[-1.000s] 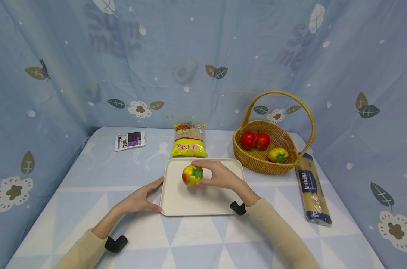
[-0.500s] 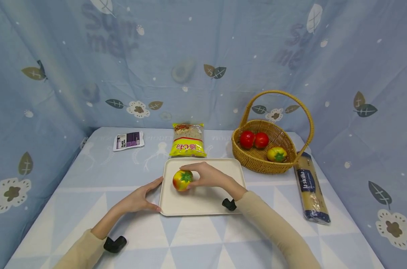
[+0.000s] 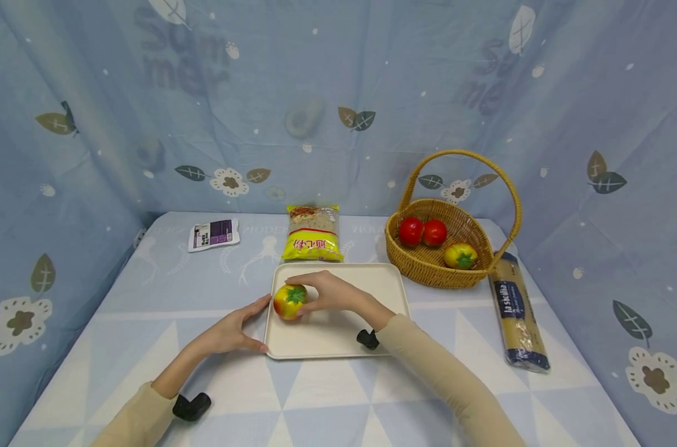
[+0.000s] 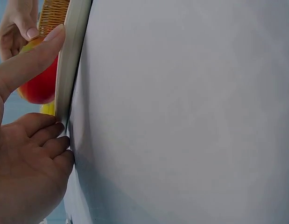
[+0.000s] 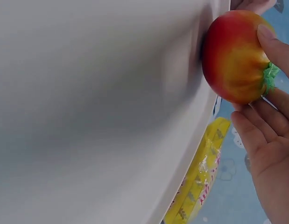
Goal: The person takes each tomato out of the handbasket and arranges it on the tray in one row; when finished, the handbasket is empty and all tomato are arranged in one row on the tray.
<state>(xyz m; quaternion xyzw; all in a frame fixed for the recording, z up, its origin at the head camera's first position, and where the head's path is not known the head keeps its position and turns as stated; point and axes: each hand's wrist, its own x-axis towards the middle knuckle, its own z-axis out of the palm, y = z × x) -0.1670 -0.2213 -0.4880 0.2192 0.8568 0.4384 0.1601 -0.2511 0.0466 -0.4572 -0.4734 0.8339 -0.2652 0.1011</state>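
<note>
A yellow-and-red fruit with a green leafy cap is close over the left side of a cream rectangular tray. My right hand holds it from the right, between thumb and fingers; the right wrist view shows its red side facing the tray. Against the tray's left edge rests my left hand, thumb and fingers spread apart. In the left wrist view its thumb reaches to the tray rim, and the other fingertips touch the same side lower in that view.
At the back right stands a wicker basket with two red tomatoes and another yellow fruit. Beside it lies a spaghetti pack. A yellow macaroni bag is behind the tray, a white-and-purple pouch at the back left.
My right hand has carried the fruit leftward across the tray, from near its middle to close by the left edge. The left hand has stayed at the tray's edge.
</note>
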